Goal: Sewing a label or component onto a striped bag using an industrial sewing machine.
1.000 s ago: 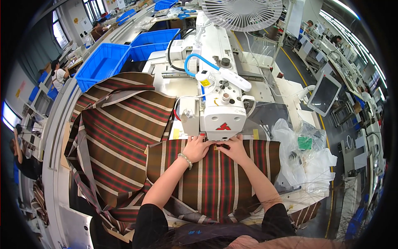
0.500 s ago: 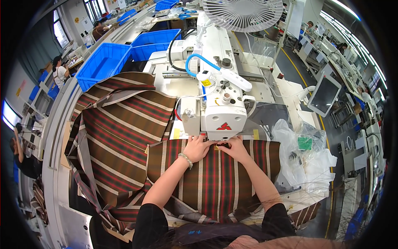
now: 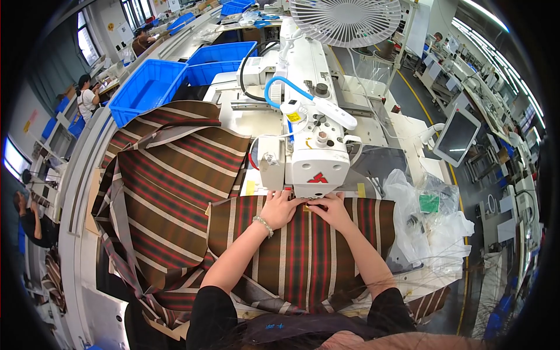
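Observation:
A striped fabric panel (image 3: 294, 262) in brown, red and cream lies in front of the white sewing machine (image 3: 319, 166), its far edge at the machine head. My left hand (image 3: 279, 210), with a beaded bracelet at the wrist, rests on that edge left of the head, fingers stretched out and thumb toward the middle. My right hand (image 3: 332, 211) is on the edge to the right, its thumb and forefinger drawn close together by a small yellowish piece (image 3: 307, 207). What those fingertips grip is too small to make out. The machine head hides the needle area.
More striped fabric (image 3: 175, 198) is heaped at left. Blue bins (image 3: 146, 90) stand behind it. To the right are clear plastic bags (image 3: 429, 224) and a tablet-like screen (image 3: 458, 135) on an arm. A fan (image 3: 347, 22) hangs beyond the machine. Other people work far left.
Both hands keep nearly the same place at the fabric's edge. The whole view has shifted slightly. A person at the far left has lowered an arm.

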`<act>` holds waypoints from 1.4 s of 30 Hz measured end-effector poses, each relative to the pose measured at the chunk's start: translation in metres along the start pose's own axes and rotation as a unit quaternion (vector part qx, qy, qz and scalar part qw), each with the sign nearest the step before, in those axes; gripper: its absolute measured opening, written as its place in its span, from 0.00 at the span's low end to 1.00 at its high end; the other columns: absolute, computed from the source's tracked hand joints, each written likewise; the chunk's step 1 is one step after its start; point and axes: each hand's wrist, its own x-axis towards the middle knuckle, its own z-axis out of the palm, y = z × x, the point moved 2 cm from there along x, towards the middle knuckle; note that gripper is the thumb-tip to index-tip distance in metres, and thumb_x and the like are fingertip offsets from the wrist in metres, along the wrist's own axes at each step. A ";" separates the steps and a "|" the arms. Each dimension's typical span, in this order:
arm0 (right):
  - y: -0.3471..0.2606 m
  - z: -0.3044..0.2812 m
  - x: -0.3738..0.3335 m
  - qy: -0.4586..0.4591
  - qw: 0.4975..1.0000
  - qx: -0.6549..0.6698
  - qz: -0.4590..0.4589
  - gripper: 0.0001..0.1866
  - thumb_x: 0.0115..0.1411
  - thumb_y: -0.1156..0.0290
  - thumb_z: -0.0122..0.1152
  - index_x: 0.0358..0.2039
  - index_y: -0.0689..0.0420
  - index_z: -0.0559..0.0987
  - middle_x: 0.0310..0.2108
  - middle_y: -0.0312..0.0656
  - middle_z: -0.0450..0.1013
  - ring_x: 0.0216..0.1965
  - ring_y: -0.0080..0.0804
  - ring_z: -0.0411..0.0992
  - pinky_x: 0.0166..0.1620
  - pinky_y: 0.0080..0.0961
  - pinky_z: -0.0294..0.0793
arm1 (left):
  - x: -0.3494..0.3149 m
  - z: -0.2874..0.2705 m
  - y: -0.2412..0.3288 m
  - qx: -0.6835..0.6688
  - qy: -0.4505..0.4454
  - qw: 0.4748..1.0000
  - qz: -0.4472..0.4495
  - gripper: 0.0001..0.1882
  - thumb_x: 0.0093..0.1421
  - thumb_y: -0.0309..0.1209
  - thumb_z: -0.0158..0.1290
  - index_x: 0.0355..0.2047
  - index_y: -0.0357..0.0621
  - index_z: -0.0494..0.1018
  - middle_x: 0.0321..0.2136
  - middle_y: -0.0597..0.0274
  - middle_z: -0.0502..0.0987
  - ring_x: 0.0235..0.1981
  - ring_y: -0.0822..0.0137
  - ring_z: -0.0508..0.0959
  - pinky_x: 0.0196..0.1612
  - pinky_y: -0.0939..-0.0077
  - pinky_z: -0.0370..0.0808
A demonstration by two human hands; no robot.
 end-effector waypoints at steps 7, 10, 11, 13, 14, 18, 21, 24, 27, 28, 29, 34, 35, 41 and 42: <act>0.003 0.007 0.001 0.024 0.994 0.036 0.098 0.08 0.50 0.63 0.65 0.26 0.53 0.82 0.28 0.33 0.70 0.28 0.26 0.68 0.42 0.30 0.52 | 0.000 -0.001 0.002 0.006 0.016 1.000 0.006 0.18 0.57 0.33 0.48 0.47 0.69 0.73 0.41 0.57 0.69 0.46 0.58 0.67 0.51 0.60 0.58; -0.001 0.009 0.001 0.075 0.990 0.032 0.117 0.09 0.49 0.63 0.67 0.25 0.55 0.81 0.24 0.34 0.68 0.25 0.27 0.67 0.41 0.29 0.54 | 0.000 -0.002 0.003 0.007 0.015 1.000 0.004 0.18 0.57 0.33 0.48 0.47 0.70 0.73 0.40 0.57 0.69 0.45 0.58 0.68 0.51 0.60 0.58; -0.002 0.009 0.001 0.088 0.987 0.035 0.130 0.10 0.48 0.63 0.67 0.24 0.56 0.80 0.24 0.34 0.68 0.25 0.27 0.67 0.41 0.30 0.54 | 0.000 -0.002 0.003 0.006 0.006 1.000 0.001 0.18 0.57 0.33 0.48 0.47 0.70 0.73 0.39 0.58 0.70 0.44 0.59 0.68 0.51 0.61 0.58; -0.001 0.011 0.001 0.091 0.985 0.024 0.141 0.10 0.48 0.63 0.67 0.25 0.56 0.80 0.24 0.34 0.68 0.26 0.27 0.67 0.41 0.30 0.54 | 0.000 0.000 0.002 0.002 0.026 1.000 0.011 0.18 0.58 0.33 0.47 0.47 0.69 0.73 0.37 0.57 0.69 0.42 0.58 0.68 0.49 0.61 0.59; -0.001 0.013 0.001 0.094 0.984 0.014 0.152 0.11 0.47 0.63 0.68 0.26 0.55 0.79 0.25 0.33 0.68 0.26 0.27 0.67 0.41 0.30 0.54 | 0.000 0.000 0.001 -0.001 0.045 0.999 0.020 0.17 0.58 0.33 0.47 0.47 0.68 0.74 0.34 0.57 0.69 0.40 0.58 0.68 0.48 0.61 0.59; 0.001 0.013 0.004 0.090 0.981 -0.001 0.171 0.12 0.47 0.62 0.68 0.28 0.55 0.79 0.25 0.34 0.69 0.27 0.29 0.68 0.41 0.31 0.54 | 0.000 0.000 0.002 -0.004 0.050 0.998 0.023 0.17 0.58 0.33 0.47 0.47 0.68 0.74 0.34 0.57 0.69 0.40 0.58 0.68 0.49 0.60 0.58; 0.001 0.013 0.008 0.049 0.975 0.004 0.218 0.12 0.47 0.63 0.67 0.30 0.55 0.78 0.30 0.33 0.67 0.34 0.30 0.68 0.44 0.36 0.52 | -0.001 -0.002 0.001 -0.002 0.041 0.999 0.005 0.17 0.56 0.31 0.49 0.46 0.67 0.74 0.38 0.63 0.70 0.43 0.61 0.69 0.51 0.62 0.58; 0.003 0.015 0.009 0.036 0.973 0.009 0.227 0.13 0.46 0.63 0.67 0.31 0.55 0.78 0.32 0.33 0.68 0.35 0.31 0.68 0.43 0.36 0.53 | -0.003 -0.002 -0.002 -0.035 0.069 0.997 0.020 0.18 0.56 0.31 0.50 0.47 0.66 0.73 0.39 0.62 0.70 0.42 0.60 0.68 0.51 0.62 0.57; 0.005 0.015 0.008 0.043 0.973 0.020 0.228 0.14 0.46 0.65 0.67 0.33 0.54 0.78 0.33 0.34 0.68 0.36 0.30 0.69 0.43 0.36 0.54 | -0.002 -0.007 0.002 -0.072 0.041 0.996 0.028 0.19 0.56 0.32 0.50 0.48 0.65 0.73 0.40 0.61 0.69 0.43 0.59 0.67 0.50 0.62 0.57; 0.005 0.016 0.008 0.048 0.972 0.034 0.225 0.14 0.47 0.65 0.67 0.34 0.55 0.78 0.34 0.34 0.68 0.36 0.30 0.69 0.43 0.35 0.54 | -0.002 -0.008 0.002 -0.086 0.043 0.995 0.035 0.17 0.57 0.33 0.50 0.48 0.64 0.73 0.38 0.59 0.68 0.43 0.58 0.66 0.50 0.62 0.56; 0.005 0.016 0.008 0.052 0.972 0.049 0.223 0.14 0.47 0.66 0.67 0.35 0.55 0.78 0.35 0.35 0.68 0.37 0.30 0.69 0.43 0.34 0.54 | -0.002 -0.010 0.002 -0.100 0.044 0.993 0.042 0.16 0.58 0.35 0.50 0.48 0.63 0.73 0.36 0.57 0.67 0.42 0.57 0.64 0.49 0.62 0.55; 0.000 0.017 0.008 0.064 0.972 0.032 0.224 0.15 0.48 0.68 0.67 0.37 0.55 0.78 0.36 0.35 0.67 0.37 0.30 0.69 0.42 0.33 0.54 | -0.001 -0.010 0.002 -0.095 0.030 0.995 0.028 0.16 0.59 0.37 0.50 0.48 0.63 0.73 0.38 0.55 0.68 0.43 0.56 0.64 0.49 0.61 0.55; -0.001 0.017 0.008 0.061 0.971 0.026 0.230 0.15 0.48 0.68 0.67 0.37 0.55 0.78 0.36 0.35 0.67 0.38 0.30 0.68 0.42 0.32 0.54 | -0.001 -0.010 0.002 -0.089 0.031 0.995 0.027 0.16 0.59 0.38 0.50 0.48 0.63 0.73 0.39 0.54 0.68 0.43 0.56 0.65 0.49 0.61 0.56; 0.003 0.019 0.005 0.070 0.972 0.025 0.225 0.13 0.48 0.66 0.67 0.35 0.54 0.79 0.34 0.34 0.68 0.36 0.29 0.68 0.42 0.32 0.52 | -0.001 -0.007 0.005 -0.030 0.061 0.997 0.032 0.15 0.58 0.38 0.50 0.47 0.63 0.73 0.39 0.61 0.69 0.44 0.58 0.67 0.48 0.61 0.58; 0.001 0.017 0.003 0.069 0.972 0.026 0.224 0.13 0.48 0.66 0.67 0.35 0.54 0.79 0.34 0.34 0.68 0.36 0.29 0.68 0.42 0.32 0.52 | -0.002 -0.005 0.004 -0.029 0.061 0.997 0.031 0.15 0.58 0.38 0.50 0.47 0.63 0.73 0.39 0.61 0.69 0.44 0.58 0.67 0.48 0.61 0.58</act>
